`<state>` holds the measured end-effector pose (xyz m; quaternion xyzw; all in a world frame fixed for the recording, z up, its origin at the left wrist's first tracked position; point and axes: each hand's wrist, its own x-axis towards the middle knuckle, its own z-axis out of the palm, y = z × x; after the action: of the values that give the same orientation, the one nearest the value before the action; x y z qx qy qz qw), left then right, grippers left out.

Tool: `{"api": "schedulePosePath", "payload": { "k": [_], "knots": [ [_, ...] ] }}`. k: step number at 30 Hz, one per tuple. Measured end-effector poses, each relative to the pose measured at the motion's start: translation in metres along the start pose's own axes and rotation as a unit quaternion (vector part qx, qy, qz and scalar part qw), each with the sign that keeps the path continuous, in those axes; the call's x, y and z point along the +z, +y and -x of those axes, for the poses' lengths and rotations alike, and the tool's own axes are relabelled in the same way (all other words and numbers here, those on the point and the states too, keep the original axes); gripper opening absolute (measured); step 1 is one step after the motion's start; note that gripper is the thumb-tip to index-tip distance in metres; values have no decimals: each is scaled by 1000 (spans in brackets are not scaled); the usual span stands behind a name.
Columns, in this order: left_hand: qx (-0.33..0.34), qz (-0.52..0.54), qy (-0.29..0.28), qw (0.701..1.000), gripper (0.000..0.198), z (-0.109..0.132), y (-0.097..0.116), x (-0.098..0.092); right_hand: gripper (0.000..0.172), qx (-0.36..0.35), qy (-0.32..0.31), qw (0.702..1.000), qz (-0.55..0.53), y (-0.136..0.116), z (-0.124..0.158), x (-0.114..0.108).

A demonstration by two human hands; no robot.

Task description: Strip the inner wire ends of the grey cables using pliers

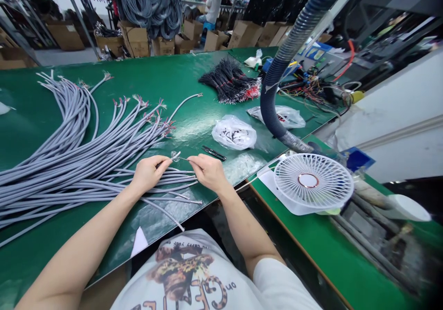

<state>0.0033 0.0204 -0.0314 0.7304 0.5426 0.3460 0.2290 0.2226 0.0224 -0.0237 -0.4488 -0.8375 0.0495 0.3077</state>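
Bag (226,123) beyond the hands (147,174) (209,171) holds small pieces (236,136) (black-and-white, it seems).

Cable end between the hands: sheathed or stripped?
Stripped: loose, fine strands show beyond the left hand, one running to the right hand.

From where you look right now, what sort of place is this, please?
Probably a cable workshop or small factory: many gray cables with stripped ends lie on a green worktable, large coils of cable hang behind it, and cardboard boxes stand beyond.

left on table (166,70): cables (100,149) | centre: plastic bag (234,133) | right: fan (308,181) | behind table: cardboard boxes (245,34)
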Motion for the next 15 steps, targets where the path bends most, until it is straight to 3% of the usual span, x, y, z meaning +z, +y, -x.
{"api": "schedulePosePath", "payload": {
  "k": [6, 15],
  "knots": [
    [33, -34, -5, 999, 31, 1, 0, 1, 25, -27, -34, 999, 19, 0, -4, 1],
    [45, -49, -10, 998, 31, 1, -1, 1, 25, -35, -31, 998, 29, 0, -4, 4]
  ]
}}
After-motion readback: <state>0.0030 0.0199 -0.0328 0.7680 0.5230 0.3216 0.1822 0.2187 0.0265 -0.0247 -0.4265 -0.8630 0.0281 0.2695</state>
